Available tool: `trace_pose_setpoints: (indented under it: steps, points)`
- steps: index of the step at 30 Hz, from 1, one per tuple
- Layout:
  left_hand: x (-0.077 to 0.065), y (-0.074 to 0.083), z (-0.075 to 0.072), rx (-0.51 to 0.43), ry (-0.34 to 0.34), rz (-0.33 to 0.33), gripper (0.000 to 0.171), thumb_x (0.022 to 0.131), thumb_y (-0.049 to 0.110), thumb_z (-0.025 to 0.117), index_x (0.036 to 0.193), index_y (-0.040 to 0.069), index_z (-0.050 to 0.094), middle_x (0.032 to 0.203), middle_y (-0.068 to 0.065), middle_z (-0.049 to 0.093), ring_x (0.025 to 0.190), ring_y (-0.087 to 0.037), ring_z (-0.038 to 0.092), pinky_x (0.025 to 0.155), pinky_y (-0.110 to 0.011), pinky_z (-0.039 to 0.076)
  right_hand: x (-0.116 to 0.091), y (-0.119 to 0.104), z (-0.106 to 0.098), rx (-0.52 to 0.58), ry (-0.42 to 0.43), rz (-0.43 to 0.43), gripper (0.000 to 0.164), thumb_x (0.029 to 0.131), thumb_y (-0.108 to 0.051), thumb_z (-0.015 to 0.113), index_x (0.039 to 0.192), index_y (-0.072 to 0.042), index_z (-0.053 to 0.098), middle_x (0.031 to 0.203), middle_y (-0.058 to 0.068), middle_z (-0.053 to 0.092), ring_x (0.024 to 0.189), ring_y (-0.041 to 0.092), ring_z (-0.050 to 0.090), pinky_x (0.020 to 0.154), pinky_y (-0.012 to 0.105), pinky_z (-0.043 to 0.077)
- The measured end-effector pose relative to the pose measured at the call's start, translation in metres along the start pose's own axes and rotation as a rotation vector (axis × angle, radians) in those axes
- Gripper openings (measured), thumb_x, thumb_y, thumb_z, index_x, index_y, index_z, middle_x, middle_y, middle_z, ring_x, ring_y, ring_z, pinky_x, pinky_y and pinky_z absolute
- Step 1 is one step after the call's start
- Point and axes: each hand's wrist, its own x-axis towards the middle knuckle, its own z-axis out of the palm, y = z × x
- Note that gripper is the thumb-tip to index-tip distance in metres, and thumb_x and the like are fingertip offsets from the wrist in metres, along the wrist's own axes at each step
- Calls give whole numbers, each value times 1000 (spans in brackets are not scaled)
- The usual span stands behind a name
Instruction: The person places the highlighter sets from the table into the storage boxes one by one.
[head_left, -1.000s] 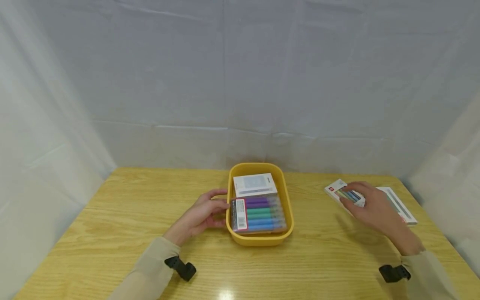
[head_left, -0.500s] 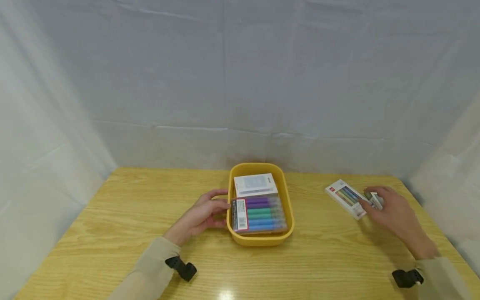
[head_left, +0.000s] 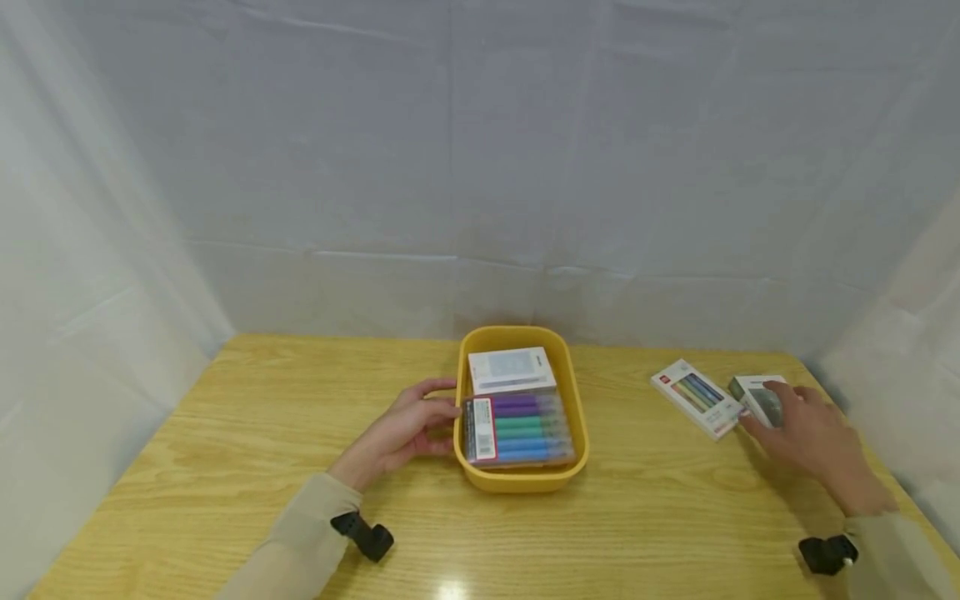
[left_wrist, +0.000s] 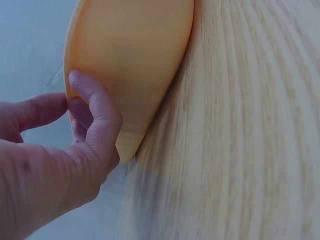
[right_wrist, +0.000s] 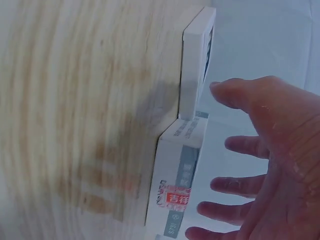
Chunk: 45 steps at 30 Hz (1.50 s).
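Observation:
In the head view a yellow plastic bin (head_left: 537,482) stands mid-table. A clear pack of coloured markers (head_left: 521,429) and a white box (head_left: 510,369) lie in it. My left hand (head_left: 408,425) grips its left side, curled fingers at the rim and outer wall. To the right, my right hand (head_left: 813,433) hovers over a white box with a grey-green face (head_left: 763,402), fingers spread. The right wrist view shows its thumb apart from the boxes; a red stamp marks the box side (right_wrist: 172,185). A flat white box with coloured pens on its front (head_left: 697,398) lies against that box.
A wooden table (head_left: 262,417) carries everything. White cloth sheets (head_left: 450,167) hang behind the table and at both sides. The bin stands close to the table's back edge, the two boxes near its right back corner.
My right hand has moved right from the pen box to the other white box. That box has been turned and shifted left against the pen box. My left hand has stayed on the bin.

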Motion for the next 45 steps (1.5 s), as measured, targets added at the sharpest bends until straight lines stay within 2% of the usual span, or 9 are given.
trace_pose_setpoints:
  steps: [3,6,14,18,23,31,35,39,45]
  points:
    - [-1,0,0,1,-3,4,59,97,7,58,152,6,34,136,-20,60,99,-19,64,71,-30,58,2,7,-2,-19,-113,29,82,98,-52,59,140,15,39,126,55,42,99,67,53,69,68,49]
    - [-1,0,0,2,-4,5,60,97,7,58,152,5,34,135,-20,61,99,-19,64,71,-30,58,4,12,-4,-29,-158,51,84,97,-53,60,139,16,38,123,54,43,93,64,56,63,65,50]
    - [-1,0,0,-10,-8,8,61,96,6,57,152,5,33,131,-17,62,97,-18,64,72,-32,58,13,20,-6,-15,-217,54,84,93,-44,66,136,22,36,107,46,56,84,46,60,67,56,51]
    - [-1,0,1,-9,-5,7,61,96,6,57,152,6,33,131,-17,61,98,-18,64,73,-33,58,15,22,-8,-3,-216,41,83,92,-42,68,135,21,36,105,44,59,84,45,62,69,55,52]
    - [0,0,1,-10,-1,9,60,96,6,57,152,6,34,132,-18,62,98,-19,64,73,-33,58,16,25,-8,18,-185,47,82,89,-40,73,133,21,39,107,43,59,82,40,61,68,53,51]
    - [0,1,2,-2,5,3,59,97,7,57,151,6,35,132,-18,62,98,-19,63,72,-31,57,11,27,-8,28,-167,82,78,88,-41,72,132,15,40,102,39,60,76,36,58,58,43,48]
    - [-1,1,1,-1,9,5,59,97,7,57,151,6,35,132,-18,62,98,-19,63,72,-31,57,7,21,-13,24,-88,84,74,86,-40,73,133,9,42,104,42,58,76,41,58,54,44,46]
    - [-1,1,0,-2,12,5,59,97,7,57,151,6,35,131,-18,62,99,-19,63,72,-32,57,6,8,-18,15,-1,54,72,84,-39,76,133,4,45,109,45,55,79,48,58,55,50,47]
    - [0,0,-1,-1,11,5,59,97,6,57,151,6,35,130,-17,63,98,-19,63,72,-32,57,7,-20,-22,-16,139,-67,68,80,-36,80,129,3,53,115,43,57,85,55,59,62,61,47]
